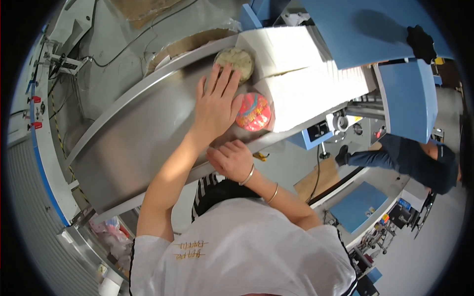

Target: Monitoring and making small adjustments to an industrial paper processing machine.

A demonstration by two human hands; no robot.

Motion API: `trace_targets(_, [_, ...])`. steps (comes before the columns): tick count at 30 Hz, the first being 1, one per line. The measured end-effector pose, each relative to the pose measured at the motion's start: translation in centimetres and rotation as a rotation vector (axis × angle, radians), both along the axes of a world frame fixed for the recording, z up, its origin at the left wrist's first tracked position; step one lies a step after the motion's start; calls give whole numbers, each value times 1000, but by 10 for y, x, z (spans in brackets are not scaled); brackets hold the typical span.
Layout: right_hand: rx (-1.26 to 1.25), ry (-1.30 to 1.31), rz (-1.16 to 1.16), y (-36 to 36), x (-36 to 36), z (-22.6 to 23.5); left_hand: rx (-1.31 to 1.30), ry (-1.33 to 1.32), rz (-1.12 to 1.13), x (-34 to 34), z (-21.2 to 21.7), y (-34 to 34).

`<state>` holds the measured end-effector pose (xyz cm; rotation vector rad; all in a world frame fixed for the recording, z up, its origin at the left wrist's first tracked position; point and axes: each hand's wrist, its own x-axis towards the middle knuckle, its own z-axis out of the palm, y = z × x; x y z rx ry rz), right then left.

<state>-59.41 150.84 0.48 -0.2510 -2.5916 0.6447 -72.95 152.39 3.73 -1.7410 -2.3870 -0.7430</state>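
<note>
My left hand (pixel 216 109) reaches over a metal work surface (pixel 143 128), palm down. Its fingers are stretched out and slightly apart, their tips on a round pale greenish tub (pixel 238 60) near the far rim. Beside that hand, nearer to me, lies a round pink-red package (pixel 254 112) with yellow print and a blue streak. The thumb side of my left hand is right next to it. My right hand (pixel 233 159) is at the near edge of the metal surface, with its fingers curled in. What lies under those fingers, if anything, is hidden.
Large white blocks (pixel 301 86) stand along the surface to the right of both round things. Blue machine panels (pixel 380 29) with a black knob (pixel 421 44) rise at the upper right. A person (pixel 419 160) is farther off at right. A cardboard sheet (pixel 317 182) lies below.
</note>
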Motion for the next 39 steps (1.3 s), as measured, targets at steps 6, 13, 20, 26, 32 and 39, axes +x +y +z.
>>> trace_targets(6, [-64, 60, 43, 7, 4, 1, 213, 60, -65, 10, 0, 0])
trace_targets(13, [-256, 177, -176, 21, 40, 38, 140, -138, -307, 30, 1, -18])
trace_targets(20, [-191, -18, -460, 31, 50, 34, 131, -186, -224, 35, -4, -29])
trace_targets(26, [-75, -76, -520, 45, 57, 49, 238, -220, -151, 58, -4, -23])
trace_targets(32, [-27, -83, -502, 41, 51, 30, 243, -282, -147, 56, -18, -26])
trace_targets(39, [-146, -47, -475, 30, 67, 60, 168, -313, -192, 64, -2, -34])
